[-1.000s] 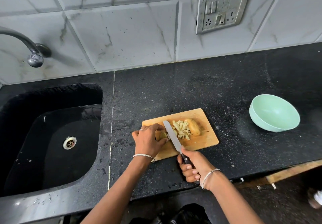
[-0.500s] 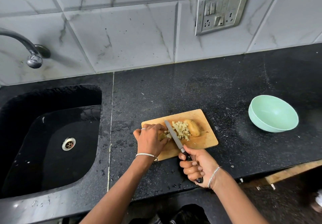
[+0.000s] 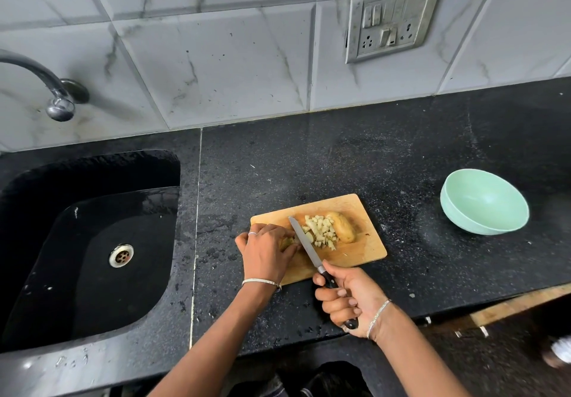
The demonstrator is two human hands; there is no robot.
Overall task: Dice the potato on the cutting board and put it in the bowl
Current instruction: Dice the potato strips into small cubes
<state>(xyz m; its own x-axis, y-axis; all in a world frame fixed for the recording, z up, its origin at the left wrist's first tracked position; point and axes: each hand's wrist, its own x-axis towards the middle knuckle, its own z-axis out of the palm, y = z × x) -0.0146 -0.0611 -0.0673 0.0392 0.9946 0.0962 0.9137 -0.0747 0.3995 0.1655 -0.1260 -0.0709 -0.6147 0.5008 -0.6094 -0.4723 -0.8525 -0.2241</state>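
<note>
Black speckled counter point(image 3: 340, 161) under a marble-look tiled wall point(image 3: 216, 56): a person dices a potato on a wooden board point(image 3: 364, 251) near the front edge. The left hand point(image 3: 267, 251), fingers curled, holds down a small potato piece point(image 3: 285, 242) at the board's left end, most of it hidden beneath the fingers. The right hand point(image 3: 352, 297) grips the black handle of a knife point(image 3: 304, 242) just off the board's near edge. The blade slants up and left across the board, with its side close against the left fingertips. Just right of the blade lies a heap of pale dice point(image 3: 319, 231), and touching the heap's far right side rests an uncut potato half point(image 3: 343, 226), skin up. The two hands are apart, with the blade between them. Each wrist wears a thin bangle, and a ring point(image 3: 252, 233) shows on the left hand.

A mint-green bowl point(image 3: 482, 202) sits on the counter well to the right of the board, tilted towards the camera. To the left, a black sink point(image 3: 92, 273) with a steel drain point(image 3: 121, 255) is set into the counter, and a curved tap point(image 3: 58, 107) reaches over it from the wall. A metal switch plate point(image 3: 391, 21) hangs slightly askew on the tiles above the board. Nothing lies on the counter between board and bowl. Crumbs and wet specks dot the stone.
</note>
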